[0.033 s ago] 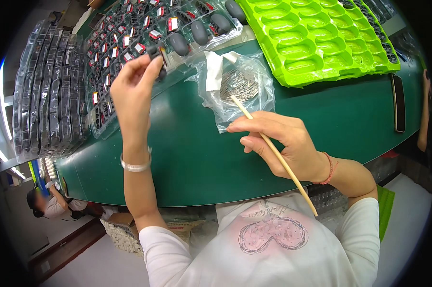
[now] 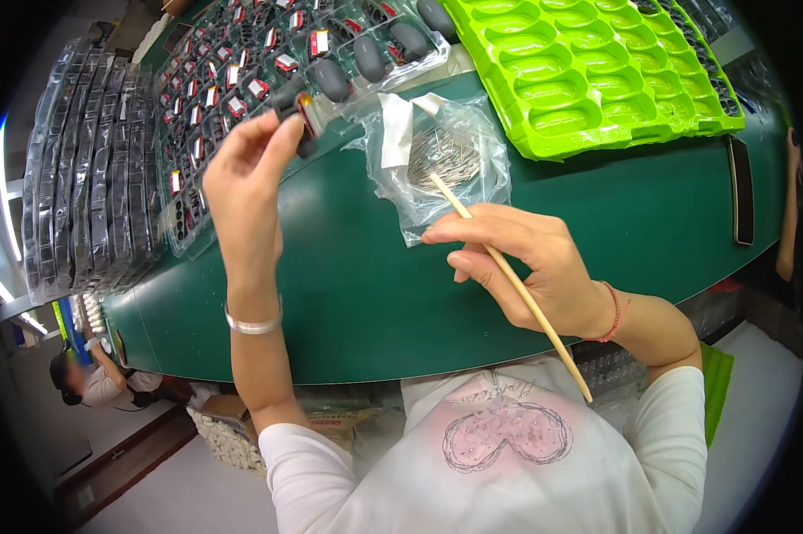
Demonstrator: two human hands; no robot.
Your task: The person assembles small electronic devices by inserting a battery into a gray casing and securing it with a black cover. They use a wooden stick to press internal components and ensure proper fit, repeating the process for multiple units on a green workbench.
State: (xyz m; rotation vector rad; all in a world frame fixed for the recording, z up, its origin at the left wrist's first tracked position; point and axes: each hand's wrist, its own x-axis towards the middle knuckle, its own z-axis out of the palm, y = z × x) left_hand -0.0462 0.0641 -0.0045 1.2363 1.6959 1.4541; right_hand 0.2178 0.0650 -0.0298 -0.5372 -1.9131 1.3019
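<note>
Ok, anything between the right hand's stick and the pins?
Nothing visible: the stick in the right hand shows its tip against the pins, with the white flap at their left. I can't tell if film from the bag covers them.

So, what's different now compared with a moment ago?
Very little: the left hand and the small dark part it holds have moved slightly lower in the picture. Nothing was taken hold of or let go. The right hand still holds the wooden stick, its tip by the thin metal pieces; the green tray stayed put.
</note>
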